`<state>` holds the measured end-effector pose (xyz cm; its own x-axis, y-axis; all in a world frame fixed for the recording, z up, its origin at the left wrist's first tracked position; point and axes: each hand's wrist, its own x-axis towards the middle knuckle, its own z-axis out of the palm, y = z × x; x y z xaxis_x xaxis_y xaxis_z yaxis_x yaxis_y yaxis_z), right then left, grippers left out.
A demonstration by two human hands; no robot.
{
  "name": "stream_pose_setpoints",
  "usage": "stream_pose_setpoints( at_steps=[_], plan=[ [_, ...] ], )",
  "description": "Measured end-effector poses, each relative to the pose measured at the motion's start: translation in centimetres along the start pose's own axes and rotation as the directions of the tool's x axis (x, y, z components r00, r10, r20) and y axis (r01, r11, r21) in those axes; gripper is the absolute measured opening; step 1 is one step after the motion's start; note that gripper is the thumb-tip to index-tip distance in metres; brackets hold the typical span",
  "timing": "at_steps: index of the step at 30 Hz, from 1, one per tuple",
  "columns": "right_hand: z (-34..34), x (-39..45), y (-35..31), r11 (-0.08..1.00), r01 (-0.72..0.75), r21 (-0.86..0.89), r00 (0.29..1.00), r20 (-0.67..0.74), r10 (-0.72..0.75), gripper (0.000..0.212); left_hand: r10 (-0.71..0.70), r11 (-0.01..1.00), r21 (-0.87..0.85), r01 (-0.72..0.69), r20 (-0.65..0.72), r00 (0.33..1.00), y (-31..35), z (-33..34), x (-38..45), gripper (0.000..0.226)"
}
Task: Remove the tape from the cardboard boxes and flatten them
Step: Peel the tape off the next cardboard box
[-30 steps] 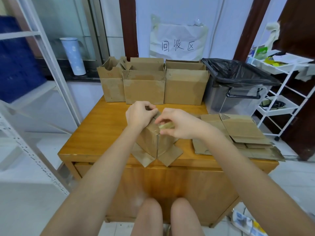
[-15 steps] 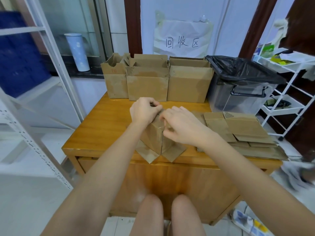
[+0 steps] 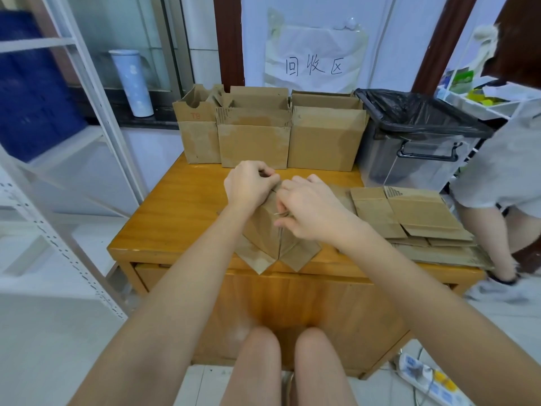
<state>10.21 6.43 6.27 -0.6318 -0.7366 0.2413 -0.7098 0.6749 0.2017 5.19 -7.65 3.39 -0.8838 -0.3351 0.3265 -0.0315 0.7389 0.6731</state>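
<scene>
Flattened boxes (image 3: 409, 218): stacked right. Upright boxes (image 3: 292, 136): three untouched. Current box (image 3: 263, 227): gripped by left hand (image 3: 248, 183); right hand (image 3: 307, 209) pinching tape.

Matt brown cardboard box (image 3: 268, 230) on glossy wooden table (image 3: 181, 218) (varnished orange).

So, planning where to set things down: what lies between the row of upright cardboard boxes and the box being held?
Head view: only bare wooden tabletop.
</scene>
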Motion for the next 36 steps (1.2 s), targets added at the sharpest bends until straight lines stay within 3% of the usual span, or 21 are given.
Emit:
stream_pose_setpoints(
  at_steps=[5,9,13,19,23,27,36],
  plan=[
    [0.0,0.5,0.3,0.997,0.006,0.075,0.998,0.065,-0.011,0.025,0.000,1.000,-0.016,0.000,0.003,1.000,0.0,0.1,0.0,0.011],
    [0.5,0.5,0.3,0.992,0.040,0.120,0.998,0.041,-0.045,0.026,-0.009,1.000,-0.013,0.009,0.006,1.000,-0.2,0.2,0.3,0.011],
    [2.0,-0.3,0.5,0.980,0.126,0.156,0.974,-0.206,-0.092,0.038,-0.012,1.000,-0.003,0.012,0.002,1.000,-0.4,0.3,0.4,0.010],
    [4.7,-1.6,1.5,0.965,0.260,0.038,0.798,-0.572,-0.192,0.026,0.013,1.000,0.012,-0.013,-0.003,1.000,-0.5,0.3,0.5,0.014],
    [5.9,-2.3,1.9,0.959,0.283,-0.030,0.719,-0.655,-0.233,0.022,0.011,1.000,0.020,-0.011,-0.001,1.000,-0.4,0.4,0.4,0.011],
    [7.2,-3.0,1.6,0.970,0.244,-0.001,0.664,-0.728,-0.167,0.019,0.017,1.000,0.017,-0.017,0.001,1.000,-0.3,0.4,0.4,0.011],
    [8.4,-3.7,1.0,0.975,0.219,0.038,0.642,-0.758,-0.115,0.017,0.014,1.000,0.007,-0.014,0.003,1.000,-0.4,0.4,0.5,0.010]
  ],
)
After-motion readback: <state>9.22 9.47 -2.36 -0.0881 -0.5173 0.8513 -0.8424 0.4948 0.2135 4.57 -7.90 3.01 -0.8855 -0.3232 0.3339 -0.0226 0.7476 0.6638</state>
